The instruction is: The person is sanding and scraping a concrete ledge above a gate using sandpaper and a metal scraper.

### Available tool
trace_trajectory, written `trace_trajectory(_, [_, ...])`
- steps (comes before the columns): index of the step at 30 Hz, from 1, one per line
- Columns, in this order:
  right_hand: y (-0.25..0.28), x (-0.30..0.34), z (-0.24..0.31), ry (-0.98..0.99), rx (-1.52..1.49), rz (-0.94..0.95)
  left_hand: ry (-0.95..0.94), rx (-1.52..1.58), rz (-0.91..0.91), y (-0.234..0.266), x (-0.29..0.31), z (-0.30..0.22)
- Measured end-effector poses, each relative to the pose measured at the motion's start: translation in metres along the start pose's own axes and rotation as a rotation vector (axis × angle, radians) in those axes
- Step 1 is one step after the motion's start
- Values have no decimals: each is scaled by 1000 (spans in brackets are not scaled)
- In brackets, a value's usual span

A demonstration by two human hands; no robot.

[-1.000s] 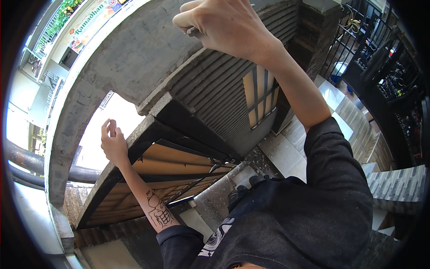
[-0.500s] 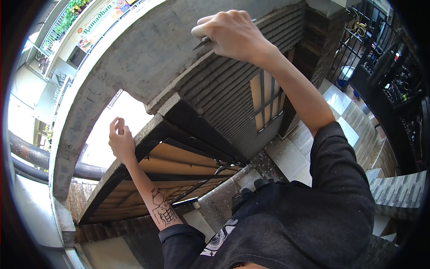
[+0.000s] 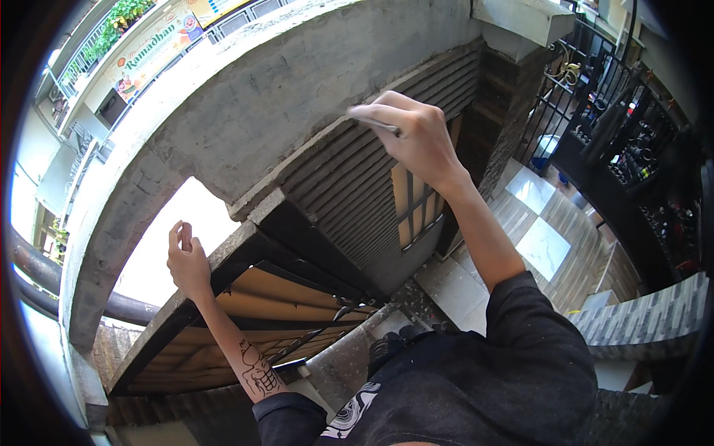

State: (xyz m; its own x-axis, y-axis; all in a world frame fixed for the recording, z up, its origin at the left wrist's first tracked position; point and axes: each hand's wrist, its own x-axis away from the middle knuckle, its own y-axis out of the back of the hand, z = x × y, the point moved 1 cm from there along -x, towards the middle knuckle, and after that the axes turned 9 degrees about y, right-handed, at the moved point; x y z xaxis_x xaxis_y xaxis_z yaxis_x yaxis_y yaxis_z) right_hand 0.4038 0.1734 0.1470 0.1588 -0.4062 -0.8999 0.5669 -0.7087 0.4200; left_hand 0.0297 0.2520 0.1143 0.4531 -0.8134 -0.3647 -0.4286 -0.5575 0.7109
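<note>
My right hand (image 3: 420, 137) is closed around a thin grey pointed metal tool (image 3: 383, 125), whose blurred tip points left toward a rough grey concrete wall face (image 3: 297, 100). Just below that hand runs the top ledge of a ribbed grey panel (image 3: 364, 160). My left hand (image 3: 188, 264) is raised beside the top edge of a black-framed gate (image 3: 242, 245) backed with tan sheeting. Its fingers point up, loosely bent and apart, and I see nothing in them. Whether the wrist touches the gate's edge I cannot tell.
A white gap (image 3: 171, 230) opens between the concrete arch and the gate. Dark pipes (image 3: 126, 306) pass behind. On the right are a tiled floor (image 3: 543, 249), a black barred gate (image 3: 565, 104) and a pale bucket (image 3: 548, 149). Beyond the wall hangs a printed banner (image 3: 160, 48).
My right hand has come down from the upper concrete to near the ribbed panel's ledge, the tool still in it. The view has shifted, and my left hand stays near the gate's edge.
</note>
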Motion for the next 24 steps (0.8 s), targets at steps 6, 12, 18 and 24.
trace_trajectory(6, [-28, 0, -8, -160, 166, -322, -31, -47, -19, 4, 6, -10])
trace_trajectory(12, [-79, -37, -11, -270, 522, -490, -57, 30, 10, 4, 7, -15])
trace_trajectory(18, [-55, -65, -26, -432, 549, -503, -57, 51, 35, 2, 12, -22])
trace_trajectory(24, [-54, -71, -46, -342, 710, -533, -55, 52, 21, 5, 9, -23])
